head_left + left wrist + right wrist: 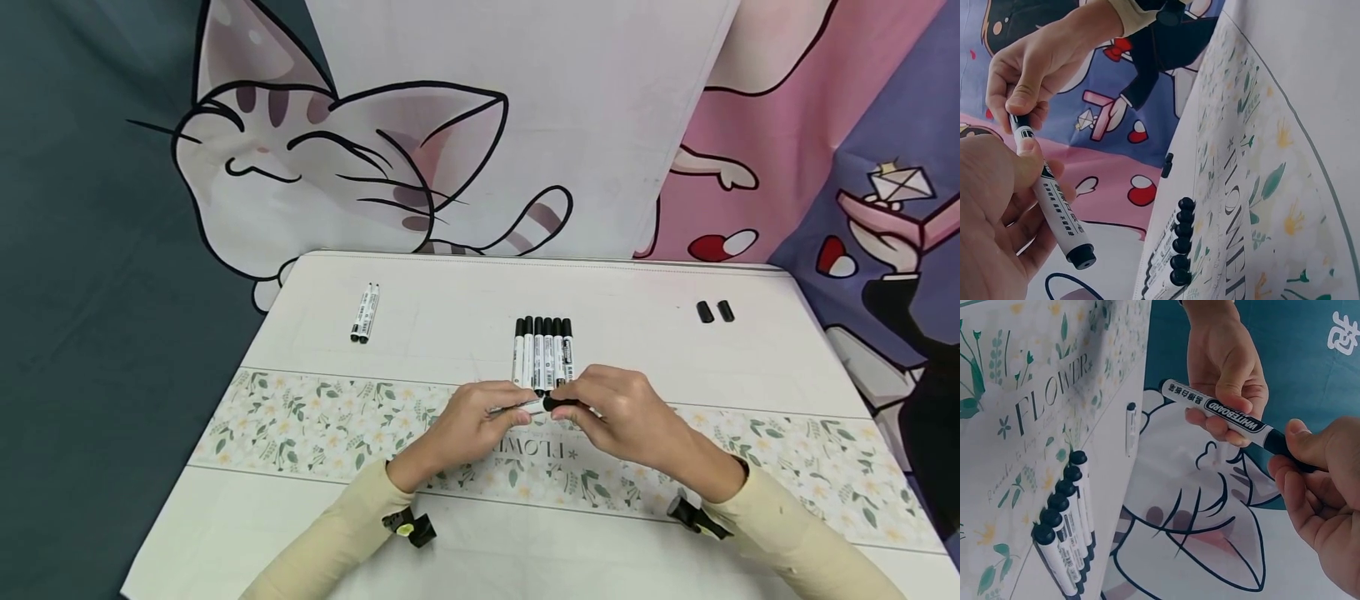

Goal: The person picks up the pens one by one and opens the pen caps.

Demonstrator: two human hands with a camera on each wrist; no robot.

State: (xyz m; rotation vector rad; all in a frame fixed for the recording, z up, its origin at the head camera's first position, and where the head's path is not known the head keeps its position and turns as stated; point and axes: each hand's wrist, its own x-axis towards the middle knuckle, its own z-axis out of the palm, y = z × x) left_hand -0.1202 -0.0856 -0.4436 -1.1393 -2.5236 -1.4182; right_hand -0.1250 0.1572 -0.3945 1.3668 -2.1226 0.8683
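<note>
- White marker (1229,417) spans from my left hand (480,421) to my right hand (618,412), above the table (637,333).
- My left hand pinches its barrel (1059,206), my right its black cap (1279,444).
- Six markers (548,354) lie just beyond.

Whiteboard marker (1232,416) | white barrel (1060,206), black cap (1277,444) | held aloft, tilted

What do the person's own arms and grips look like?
Long, pale cream fabric sleeves cover both arms. Beside the left wrist sits a small black device with a yellow mark; beside the right, a black and grey device. Neither the left grip nor the right grip wears gloves.
</note>
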